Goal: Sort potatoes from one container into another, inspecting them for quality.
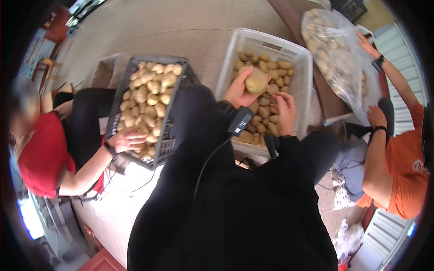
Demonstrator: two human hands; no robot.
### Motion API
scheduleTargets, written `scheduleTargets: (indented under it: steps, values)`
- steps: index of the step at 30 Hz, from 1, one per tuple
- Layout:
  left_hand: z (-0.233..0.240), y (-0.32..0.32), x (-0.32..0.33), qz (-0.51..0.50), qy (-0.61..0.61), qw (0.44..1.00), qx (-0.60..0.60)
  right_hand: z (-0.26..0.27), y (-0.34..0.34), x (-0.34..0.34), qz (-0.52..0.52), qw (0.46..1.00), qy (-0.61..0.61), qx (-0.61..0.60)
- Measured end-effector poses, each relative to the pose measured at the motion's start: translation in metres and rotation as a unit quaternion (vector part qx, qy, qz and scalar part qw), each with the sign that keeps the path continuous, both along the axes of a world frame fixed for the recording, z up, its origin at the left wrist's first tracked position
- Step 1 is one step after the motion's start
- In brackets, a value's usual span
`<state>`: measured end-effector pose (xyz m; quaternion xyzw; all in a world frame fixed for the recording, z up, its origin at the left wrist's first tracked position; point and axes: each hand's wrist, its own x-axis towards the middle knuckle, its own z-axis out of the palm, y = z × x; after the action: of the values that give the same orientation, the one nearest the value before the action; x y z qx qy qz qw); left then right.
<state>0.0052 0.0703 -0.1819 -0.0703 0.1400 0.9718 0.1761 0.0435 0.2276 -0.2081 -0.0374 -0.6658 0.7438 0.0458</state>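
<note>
My left hand (pixel 242 91) holds a large potato (pixel 256 82) above a white plastic crate (pixel 308 88), gripping it between thumb and fingers. Just to the right and lower, my right hand (pixel 285 110) hangs over the same crate with its fingers curled; whether it touches a potato is unclear. Many smaller potatoes (pixel 262 117) lie in the white crate below both hands.
Left of my knee stands a dark grey crate (pixel 130 67) of potatoes, where a co-worker's hand (pixel 127 139) rests. At right, another co-worker's hand (pixel 368 44) touches a clear plastic bag of potatoes (pixel 325 44). A brown bag (pixel 103 73) lies behind the grey crate.
</note>
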Motion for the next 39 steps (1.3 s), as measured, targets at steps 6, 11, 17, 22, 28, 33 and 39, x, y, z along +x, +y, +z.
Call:
scheduleTargets:
  steps: [6, 11, 17, 22, 28, 33, 39]
  values:
    - [0.047, -0.119, 0.017, 0.207, 0.034, 0.962, 0.172, 0.008, -0.013, 0.006, 0.029, 0.987, -0.083, -0.133]
    - [0.002, -0.23, 0.064, 0.366, -0.061, 0.923, 0.102, -0.001, -0.016, 0.006, 0.067, 0.989, -0.08, -0.106]
    - [-0.076, -0.288, 0.126, 0.512, -0.203, 0.827, 0.111, -0.007, -0.014, 0.007, 0.076, 0.991, -0.082, -0.077]
    - [-0.124, -0.305, 0.129, 0.576, -0.161, 0.792, 0.124, -0.013, -0.012, 0.009, 0.071, 0.993, -0.088, -0.026]
    - [-0.152, -0.33, 0.121, 0.315, -0.053, 0.918, 0.237, -0.023, 0.012, 0.005, 0.043, 0.995, -0.085, 0.022]
    - [-0.033, -0.293, 0.09, 0.393, -0.065, 0.916, 0.049, -0.024, -0.01, 0.002, 0.046, 0.994, -0.097, -0.016]
    - [0.049, -0.129, 0.029, 0.167, 0.045, 0.962, -0.209, -0.033, -0.009, -0.001, 0.034, 0.993, -0.108, -0.021]
